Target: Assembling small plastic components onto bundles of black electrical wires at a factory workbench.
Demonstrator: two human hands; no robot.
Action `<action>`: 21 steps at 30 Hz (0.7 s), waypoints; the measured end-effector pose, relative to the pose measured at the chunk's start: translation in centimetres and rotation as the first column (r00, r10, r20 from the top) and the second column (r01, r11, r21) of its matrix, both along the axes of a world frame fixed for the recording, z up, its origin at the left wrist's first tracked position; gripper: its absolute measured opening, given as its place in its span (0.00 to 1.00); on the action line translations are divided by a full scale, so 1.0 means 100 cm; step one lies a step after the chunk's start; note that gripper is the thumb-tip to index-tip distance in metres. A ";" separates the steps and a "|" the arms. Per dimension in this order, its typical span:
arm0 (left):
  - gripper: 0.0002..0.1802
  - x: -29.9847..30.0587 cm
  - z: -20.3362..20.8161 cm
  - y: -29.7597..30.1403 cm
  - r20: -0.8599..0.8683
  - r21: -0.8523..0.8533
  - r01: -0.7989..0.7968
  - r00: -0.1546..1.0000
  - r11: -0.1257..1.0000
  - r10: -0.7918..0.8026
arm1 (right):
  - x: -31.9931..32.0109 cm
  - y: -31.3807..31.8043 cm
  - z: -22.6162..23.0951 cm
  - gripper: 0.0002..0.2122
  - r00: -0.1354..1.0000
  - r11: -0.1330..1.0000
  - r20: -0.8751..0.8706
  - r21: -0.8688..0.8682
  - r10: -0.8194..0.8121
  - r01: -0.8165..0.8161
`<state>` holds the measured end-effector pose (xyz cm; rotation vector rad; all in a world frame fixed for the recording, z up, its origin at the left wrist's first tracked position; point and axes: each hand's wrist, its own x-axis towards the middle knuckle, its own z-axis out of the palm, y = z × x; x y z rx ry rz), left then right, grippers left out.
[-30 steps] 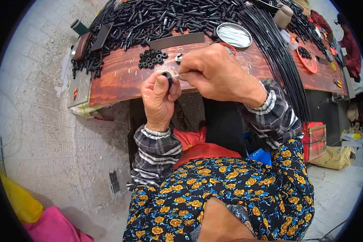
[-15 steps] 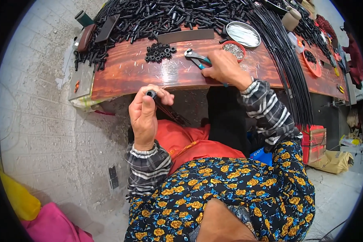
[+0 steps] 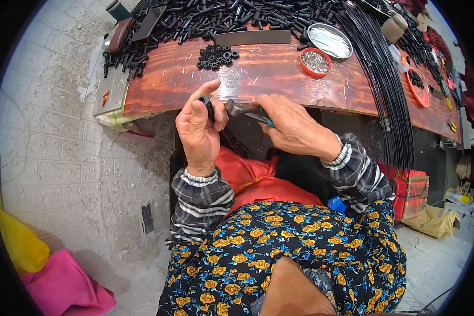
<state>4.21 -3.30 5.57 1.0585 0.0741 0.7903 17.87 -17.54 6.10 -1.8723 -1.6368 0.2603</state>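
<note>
Head view: left hand (image 3: 197, 138) has a small round black hollow part (image 3: 207, 105) held in its fingers. Right hand (image 3: 296, 126) is wrapped around steel-headed pliers with teal handles (image 3: 237, 109), head just right of the part, near the glossy reddish-brown wooden table's (image 3: 166, 95) near edge.

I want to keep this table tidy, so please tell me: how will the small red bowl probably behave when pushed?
The red bowl would probably slide, since the tabletop looks glossy. Its loose, uncovered metallic bits could spill if it tips.
</note>
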 end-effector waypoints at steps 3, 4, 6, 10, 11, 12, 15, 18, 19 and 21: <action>0.34 -0.001 -0.004 -0.004 -0.056 0.018 -0.027 0.998 0.999 0.028 | -0.003 0.006 0.012 0.26 0.997 0.999 0.069 -0.017 -0.041 0.043; 0.34 -0.002 -0.005 -0.006 -0.060 0.018 -0.029 0.998 0.999 0.030 | -0.003 0.008 0.012 0.26 0.993 0.997 0.099 0.052 -0.065 0.060; 0.36 -0.004 -0.009 -0.007 -0.069 0.031 -0.005 0.998 0.999 0.007 | -0.003 0.009 0.015 0.26 0.987 0.994 0.132 0.069 -0.089 0.081; 0.36 -0.005 -0.005 -0.012 -0.088 0.046 -0.020 0.996 0.999 0.024 | 0.000 0.010 0.014 0.25 0.963 0.985 0.227 0.124 -0.145 0.119; 0.35 -0.005 -0.006 -0.013 -0.075 0.019 -0.004 0.997 1.000 0.006 | 0.002 0.010 0.014 0.25 0.963 0.985 0.226 0.120 -0.145 0.120; 0.33 -0.005 -0.007 -0.013 -0.062 -0.008 0.012 0.998 1.000 -0.012 | 0.005 0.009 0.014 0.24 0.956 0.984 0.259 0.144 -0.141 0.106; 0.38 -0.010 -0.011 -0.008 -0.095 0.025 0.050 0.994 0.998 -0.047 | 0.017 0.010 0.014 0.22 0.945 0.983 0.313 0.178 -0.097 0.042; 0.33 -0.013 -0.013 -0.011 -0.036 -0.031 0.154 0.987 0.988 -0.155 | 0.040 0.008 0.029 0.18 0.937 0.974 0.349 0.216 -0.016 -0.064; 0.33 -0.015 -0.013 -0.013 -0.041 -0.034 0.156 0.987 0.987 -0.157 | 0.047 0.009 0.039 0.19 0.960 0.979 0.192 -0.010 0.202 -0.204; 0.32 -0.015 -0.014 -0.016 -0.069 0.014 0.156 0.986 0.988 -0.155 | 0.055 0.014 0.052 0.24 0.852 0.733 -0.460 -0.483 0.252 -0.478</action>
